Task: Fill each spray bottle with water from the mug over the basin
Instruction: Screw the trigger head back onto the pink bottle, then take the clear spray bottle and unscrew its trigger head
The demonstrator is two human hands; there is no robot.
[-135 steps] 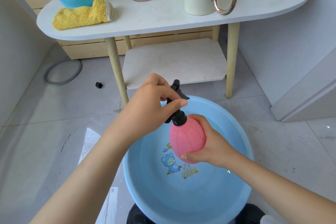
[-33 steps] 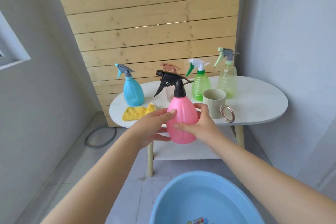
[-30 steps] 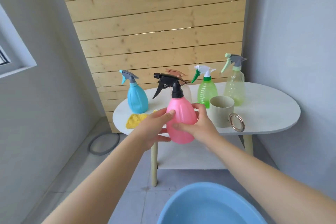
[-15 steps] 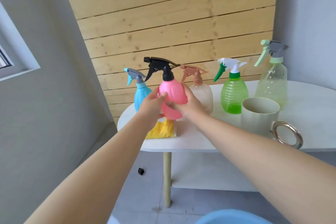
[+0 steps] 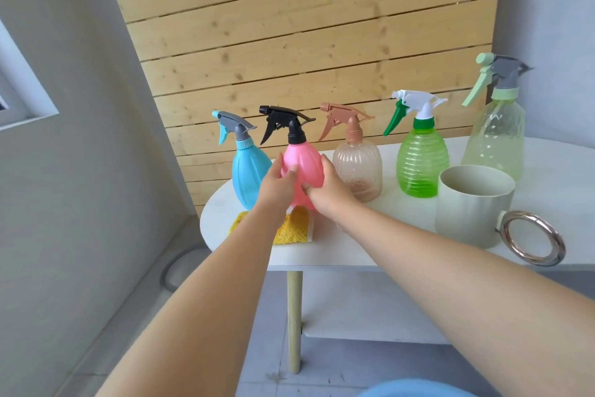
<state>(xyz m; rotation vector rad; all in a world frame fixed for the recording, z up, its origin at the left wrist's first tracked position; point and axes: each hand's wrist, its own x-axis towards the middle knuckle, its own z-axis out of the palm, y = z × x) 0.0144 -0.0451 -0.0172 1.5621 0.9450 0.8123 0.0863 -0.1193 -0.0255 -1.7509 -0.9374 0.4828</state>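
I hold the pink bottle upright between both hands, left hand and right hand curled round its belly, surface directly beneath them.

Pink bottle black-capped; blue bottle; green ribbed bottle; yellow cloth; cream mug.

Tight row at the back of the table, open top in front on the right

5 upright bottles stand in a row along the wall side: the pink bottle sits just beside the blue bottle and the brown-tinted bottle, leaving only narrow gaps. The yellow cloth lies at the near edge; the mug blocks the right front, below the green bottle and the tall pale bottle. Bare white table between cloth and mug.
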